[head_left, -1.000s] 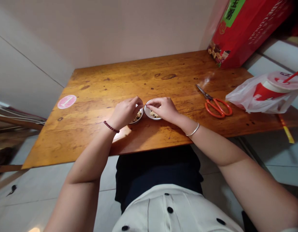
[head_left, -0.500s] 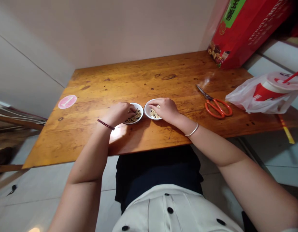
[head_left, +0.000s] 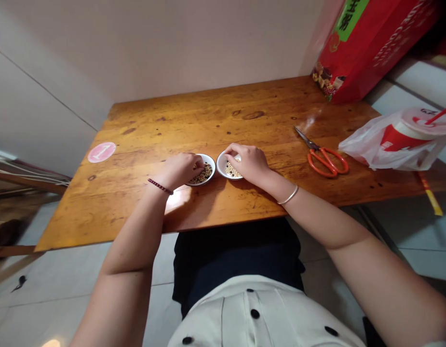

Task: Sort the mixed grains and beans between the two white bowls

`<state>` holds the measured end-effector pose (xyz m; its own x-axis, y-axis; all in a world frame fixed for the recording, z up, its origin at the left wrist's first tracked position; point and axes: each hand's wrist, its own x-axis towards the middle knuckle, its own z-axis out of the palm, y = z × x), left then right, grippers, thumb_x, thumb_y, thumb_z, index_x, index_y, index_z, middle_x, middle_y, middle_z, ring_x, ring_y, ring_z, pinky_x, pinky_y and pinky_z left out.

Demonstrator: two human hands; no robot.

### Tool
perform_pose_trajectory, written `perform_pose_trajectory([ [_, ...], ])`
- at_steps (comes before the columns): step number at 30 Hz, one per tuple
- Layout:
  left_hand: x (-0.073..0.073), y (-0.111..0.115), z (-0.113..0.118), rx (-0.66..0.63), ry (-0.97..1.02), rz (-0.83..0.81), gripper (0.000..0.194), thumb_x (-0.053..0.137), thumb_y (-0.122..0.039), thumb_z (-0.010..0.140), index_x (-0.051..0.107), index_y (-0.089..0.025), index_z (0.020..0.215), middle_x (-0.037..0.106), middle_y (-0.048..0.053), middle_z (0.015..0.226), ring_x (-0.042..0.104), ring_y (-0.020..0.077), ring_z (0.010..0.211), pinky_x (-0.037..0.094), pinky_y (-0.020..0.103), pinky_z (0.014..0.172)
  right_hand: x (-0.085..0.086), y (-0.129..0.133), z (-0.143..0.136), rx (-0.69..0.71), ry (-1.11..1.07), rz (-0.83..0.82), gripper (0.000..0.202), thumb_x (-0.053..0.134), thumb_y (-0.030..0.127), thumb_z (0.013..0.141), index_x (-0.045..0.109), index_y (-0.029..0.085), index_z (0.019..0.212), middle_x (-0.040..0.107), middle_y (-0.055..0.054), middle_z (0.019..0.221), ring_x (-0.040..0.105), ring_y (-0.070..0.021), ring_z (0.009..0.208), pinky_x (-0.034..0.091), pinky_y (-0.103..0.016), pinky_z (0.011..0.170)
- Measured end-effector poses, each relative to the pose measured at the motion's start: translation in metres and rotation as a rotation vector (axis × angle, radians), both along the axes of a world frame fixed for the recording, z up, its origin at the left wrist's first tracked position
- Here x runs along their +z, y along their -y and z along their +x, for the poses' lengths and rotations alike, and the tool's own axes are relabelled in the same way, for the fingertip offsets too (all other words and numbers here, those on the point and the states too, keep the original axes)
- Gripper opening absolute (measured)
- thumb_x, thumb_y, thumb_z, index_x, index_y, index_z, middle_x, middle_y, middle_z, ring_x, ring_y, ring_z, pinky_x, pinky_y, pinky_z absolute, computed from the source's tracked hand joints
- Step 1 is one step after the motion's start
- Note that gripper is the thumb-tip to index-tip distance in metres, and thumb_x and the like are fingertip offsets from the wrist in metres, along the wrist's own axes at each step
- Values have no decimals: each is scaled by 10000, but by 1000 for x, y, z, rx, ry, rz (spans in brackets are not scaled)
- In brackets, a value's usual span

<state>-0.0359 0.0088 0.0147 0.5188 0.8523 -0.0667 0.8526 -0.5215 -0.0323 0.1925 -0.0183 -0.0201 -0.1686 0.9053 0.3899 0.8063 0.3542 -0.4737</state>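
Note:
Two small white bowls stand side by side on the wooden table. The left bowl [head_left: 209, 158] contains mixed dark and pale beans [head_left: 204, 175]. My left hand [head_left: 180, 169] reaches over its left rim, with thumb and fingers bent together at the beans; whatever they pinch is hidden. Mostly pale beans, with a few dark ones, lie in the right bowl [head_left: 220, 163]. Over that bowl's right side is my right hand [head_left: 250, 161], thumb and index finger curled toward each other. Anything small between those fingertips cannot be made out.
Orange-handled scissors [head_left: 327, 161] lie to the right of the bowls. Farther right, a cup [head_left: 407, 137] with a red straw stands in a plastic bag. A red box [head_left: 371, 48] is at the back right, and a round pink sticker [head_left: 101, 152] is on the left.
My right hand has lifted slightly at the right bowl, and its fingers have bent more. My left hand stays at the left bowl with little visible movement.

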Motion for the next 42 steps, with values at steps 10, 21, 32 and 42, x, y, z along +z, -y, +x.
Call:
perform_pose_trajectory([
  [10,-8,-3,2,-40,35,22,234,531,-317,897,717,-215,998,745,76,965,675,239,826,445,287,678,-4,-1,0,-1,-35,82,126,633,304,903,749,256,910,777,-8,943,701,-212,872,438,-296,685],
  [21,-10,-3,1,-23,9,61,262,506,-363,917,724,-220,904,737,84,873,649,229,717,389,289,609,-5,-3,1,-33,-56,39,146,666,380,903,756,270,935,777,-22,849,711,-225,779,456,-309,661],
  [32,5,4,8,-112,462,-67,175,610,-289,881,741,-205,962,748,20,878,659,154,773,452,235,704,-8,-4,-3,170,-329,54,121,686,305,856,762,216,828,782,-10,856,710,-168,767,510,-270,730],
  [42,3,8,16,-130,569,-21,181,622,-329,894,734,-196,943,723,18,853,631,137,740,454,224,691,-9,-4,-2,245,-396,76,125,695,310,849,772,216,820,783,-15,885,722,-177,825,521,-279,814],
])
